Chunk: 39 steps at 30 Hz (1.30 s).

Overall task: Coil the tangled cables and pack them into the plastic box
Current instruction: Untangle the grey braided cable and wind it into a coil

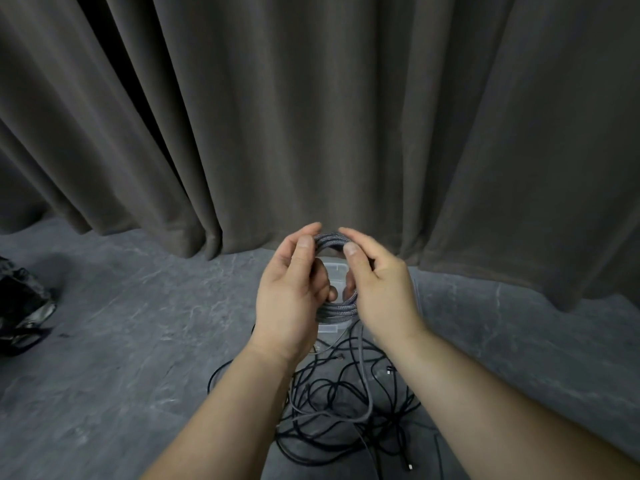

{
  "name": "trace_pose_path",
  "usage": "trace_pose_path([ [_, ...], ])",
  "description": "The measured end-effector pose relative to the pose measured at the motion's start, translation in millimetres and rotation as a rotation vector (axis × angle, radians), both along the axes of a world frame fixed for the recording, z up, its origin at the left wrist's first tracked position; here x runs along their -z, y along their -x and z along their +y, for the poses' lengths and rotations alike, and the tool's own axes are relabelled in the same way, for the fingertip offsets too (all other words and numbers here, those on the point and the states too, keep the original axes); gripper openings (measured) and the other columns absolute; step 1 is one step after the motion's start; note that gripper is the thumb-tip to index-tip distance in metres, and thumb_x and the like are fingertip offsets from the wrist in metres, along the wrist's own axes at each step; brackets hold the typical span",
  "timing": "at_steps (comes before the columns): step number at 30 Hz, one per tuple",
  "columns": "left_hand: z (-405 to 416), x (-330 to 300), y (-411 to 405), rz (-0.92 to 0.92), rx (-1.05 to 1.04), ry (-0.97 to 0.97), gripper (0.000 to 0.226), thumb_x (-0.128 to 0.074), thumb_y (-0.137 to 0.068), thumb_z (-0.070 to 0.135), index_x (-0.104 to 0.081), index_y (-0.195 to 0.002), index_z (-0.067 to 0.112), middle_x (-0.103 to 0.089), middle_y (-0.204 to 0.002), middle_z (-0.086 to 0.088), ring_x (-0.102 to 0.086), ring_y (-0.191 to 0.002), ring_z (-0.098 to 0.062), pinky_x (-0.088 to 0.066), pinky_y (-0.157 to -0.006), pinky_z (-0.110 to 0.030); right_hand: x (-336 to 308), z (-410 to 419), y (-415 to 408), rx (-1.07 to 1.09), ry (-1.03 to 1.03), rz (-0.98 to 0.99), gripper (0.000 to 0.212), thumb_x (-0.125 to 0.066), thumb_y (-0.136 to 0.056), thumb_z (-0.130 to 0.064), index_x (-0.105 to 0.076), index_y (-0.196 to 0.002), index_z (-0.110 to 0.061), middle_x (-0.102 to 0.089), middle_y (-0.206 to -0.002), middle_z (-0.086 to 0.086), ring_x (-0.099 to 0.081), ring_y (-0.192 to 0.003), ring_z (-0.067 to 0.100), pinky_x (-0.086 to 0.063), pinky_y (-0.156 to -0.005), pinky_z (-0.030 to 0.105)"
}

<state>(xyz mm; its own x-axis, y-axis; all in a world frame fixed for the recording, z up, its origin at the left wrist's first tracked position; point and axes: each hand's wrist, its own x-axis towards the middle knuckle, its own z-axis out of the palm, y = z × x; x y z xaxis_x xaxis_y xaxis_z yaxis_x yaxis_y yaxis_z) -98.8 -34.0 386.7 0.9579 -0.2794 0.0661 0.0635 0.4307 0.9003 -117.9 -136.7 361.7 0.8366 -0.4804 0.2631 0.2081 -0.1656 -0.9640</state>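
- The left hand (294,289) and the right hand (377,289) are raised side by side, palms turned toward each other, and together they hold one braided grey cable coil (337,308)
- The coil is a round ring of several stacked loops with a woven, matte, speckled sheath; its upper arc shows between the two thumbs and its lower arc between the heels of the hands
- Left hand: thumb pressed on the top of the ring, fingers curled behind it, so it grips the coil on its left side
- Right hand: thumb on the top arc, fingers wrapped round the right side, gripping the same coil
- One clear plastic box (334,271) with rounded corners and smooth translucent walls lies on the floor, directly beyond and below the hands; most of it is hidden by them, and whether anything is inside cannot be told
- A loose tangle of thin cables (346,403) sprawls on the floor nearer the person, under the forearms: mostly black round cords, with at least one grey strand looping through; the exact number cannot be counted
- The floor (138,341) is grey, stone-like, with pale veins
- A heavy dark curtain (311,116) hangs in deep vertical folds behind
- One crinkled, glossy black bag (20,299) lies at far left
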Motion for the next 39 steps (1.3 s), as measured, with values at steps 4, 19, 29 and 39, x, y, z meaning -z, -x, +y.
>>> trace_pose_path([
  [4,-2.1,3.7,-2.1,0.030,0.037,0.000,0.023,-0.042,-0.101,0.027,-0.057,-0.108,0.012,-0.043,-0.055,0.002,-0.038,-0.049,-0.010,-0.036,-0.060,-0.030,6.0,-1.9,-3.5,0.042,-0.051,-0.010,0.024,-0.053,-0.098,-0.021,-0.064,-0.105,-0.041,-0.069,-0.088,0.016,-0.056,-0.066,0.017,-0.051,-0.067,0.038],
  [19,1.9,-1.4,-0.9,0.087,0.101,0.038,0.022,-0.040,-0.101,0.015,-0.060,-0.109,0.018,-0.028,-0.053,0.004,-0.023,-0.046,-0.008,-0.033,-0.053,-0.026,11.9,-2.4,-11.8,-0.137,-0.196,0.060,0.026,-0.049,-0.099,-0.022,-0.069,-0.104,-0.039,-0.073,-0.103,0.004,-0.059,-0.076,0.025,-0.052,-0.068,0.042],
  [29,27.5,-3.2,-39.3,0.176,-0.422,0.200,0.017,-0.042,-0.100,0.013,-0.058,-0.109,0.014,-0.033,-0.046,0.006,-0.027,-0.040,-0.008,-0.029,-0.042,-0.020,24.7,-17.2,10.3,-0.540,0.151,0.525,0.045,-0.055,-0.092,-0.021,-0.039,-0.130,-0.039,-0.065,-0.088,-0.004,-0.064,-0.070,0.013,-0.053,-0.085,0.044],
  [39,42.0,16.2,-51.3,-0.058,-0.647,-0.223,0.016,-0.046,-0.095,0.028,-0.060,-0.102,0.032,-0.056,-0.084,0.002,-0.050,-0.070,-0.009,-0.043,-0.070,-0.034,1.7,-17.5,21.8,-0.385,0.962,0.384,0.032,-0.041,-0.099,-0.017,-0.066,-0.115,-0.029,-0.052,-0.098,-0.012,-0.056,-0.090,0.013,-0.043,-0.078,0.028],
])
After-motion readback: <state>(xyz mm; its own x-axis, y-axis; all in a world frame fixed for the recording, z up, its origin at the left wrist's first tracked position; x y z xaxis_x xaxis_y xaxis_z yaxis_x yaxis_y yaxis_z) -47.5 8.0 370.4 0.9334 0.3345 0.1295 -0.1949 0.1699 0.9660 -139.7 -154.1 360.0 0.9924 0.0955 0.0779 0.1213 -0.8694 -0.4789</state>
